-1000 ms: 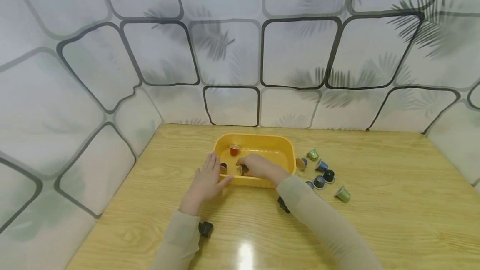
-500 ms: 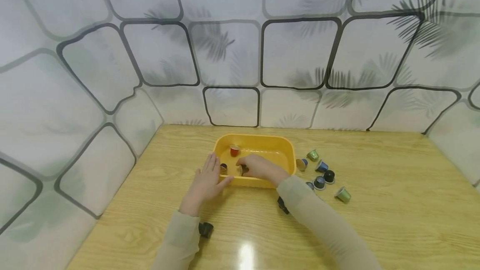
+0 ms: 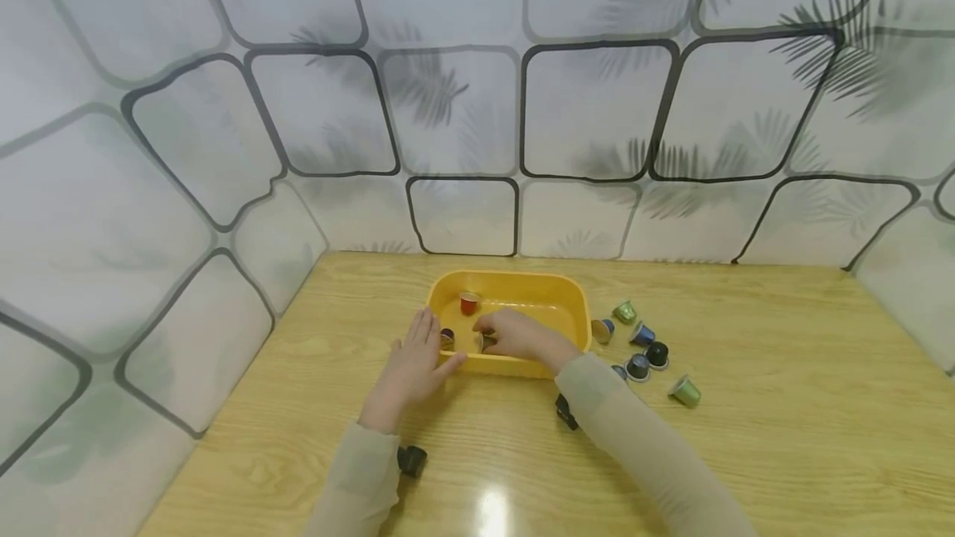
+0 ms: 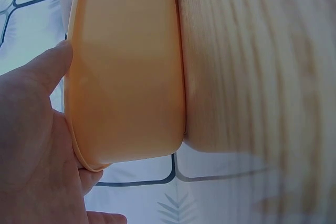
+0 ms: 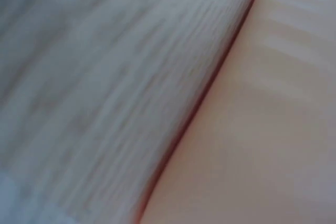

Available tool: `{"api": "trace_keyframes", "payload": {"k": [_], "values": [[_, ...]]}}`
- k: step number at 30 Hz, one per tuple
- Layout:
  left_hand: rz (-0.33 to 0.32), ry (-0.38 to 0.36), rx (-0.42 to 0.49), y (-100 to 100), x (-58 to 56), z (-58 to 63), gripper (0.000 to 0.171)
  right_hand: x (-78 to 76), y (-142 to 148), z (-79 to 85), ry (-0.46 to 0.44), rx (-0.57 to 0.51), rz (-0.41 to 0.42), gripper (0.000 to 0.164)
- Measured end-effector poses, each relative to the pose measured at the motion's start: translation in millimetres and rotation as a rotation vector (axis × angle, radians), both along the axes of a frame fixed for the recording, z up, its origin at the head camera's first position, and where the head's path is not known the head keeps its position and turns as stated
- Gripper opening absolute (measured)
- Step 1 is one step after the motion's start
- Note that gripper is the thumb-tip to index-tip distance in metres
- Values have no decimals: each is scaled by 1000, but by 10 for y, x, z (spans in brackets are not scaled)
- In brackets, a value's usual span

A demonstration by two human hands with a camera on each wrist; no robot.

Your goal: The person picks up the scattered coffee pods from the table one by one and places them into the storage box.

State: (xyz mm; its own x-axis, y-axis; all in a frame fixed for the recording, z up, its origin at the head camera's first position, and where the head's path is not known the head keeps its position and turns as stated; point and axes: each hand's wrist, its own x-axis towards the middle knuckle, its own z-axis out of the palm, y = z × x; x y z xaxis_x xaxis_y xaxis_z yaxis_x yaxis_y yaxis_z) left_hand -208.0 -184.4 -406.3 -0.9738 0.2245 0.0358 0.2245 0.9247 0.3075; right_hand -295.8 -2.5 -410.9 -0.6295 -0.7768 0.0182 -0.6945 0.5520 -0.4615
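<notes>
A yellow tray (image 3: 537, 282) stands on the wooden table. My left hand (image 3: 410, 367) rests on its front left corner, fingers straight along the rim and thumb on the front edge; the left wrist view has this hand (image 4: 37, 124) against the rim too. Inside the tray, my right hand (image 3: 522, 335) pinches a dark coffee capsule (image 3: 487, 342) with a pale lid, low over the tray floor and partly hidden by the fingers. A red capsule (image 3: 468, 303) lies near the back left of the tray, and a dark one (image 3: 447, 338) beside my left fingers. Only tray wall and table appear in the right wrist view.
Right of the tray lie several capsules, among them a green one (image 3: 625, 312), a blue one (image 3: 642, 334), a black one (image 3: 657, 354) and another green one (image 3: 685, 391). A patterned wall (image 3: 462, 214) closes off the table's back edge.
The head view has shifted slightly, so everything sits a little lower in it. Both hands keep their places at the tray, the right still pinching the capsule.
</notes>
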Motion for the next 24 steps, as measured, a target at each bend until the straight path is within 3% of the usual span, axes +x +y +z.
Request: {"api": "trace_keyframes", "payload": {"k": [12,24], "values": [[1,3,12,5,-4,-7,77,27,102,92,-111,-8,-98,44],[2,-6,5,9,0,-3,77,31,233,245,-96,-80,-39,45]]}}
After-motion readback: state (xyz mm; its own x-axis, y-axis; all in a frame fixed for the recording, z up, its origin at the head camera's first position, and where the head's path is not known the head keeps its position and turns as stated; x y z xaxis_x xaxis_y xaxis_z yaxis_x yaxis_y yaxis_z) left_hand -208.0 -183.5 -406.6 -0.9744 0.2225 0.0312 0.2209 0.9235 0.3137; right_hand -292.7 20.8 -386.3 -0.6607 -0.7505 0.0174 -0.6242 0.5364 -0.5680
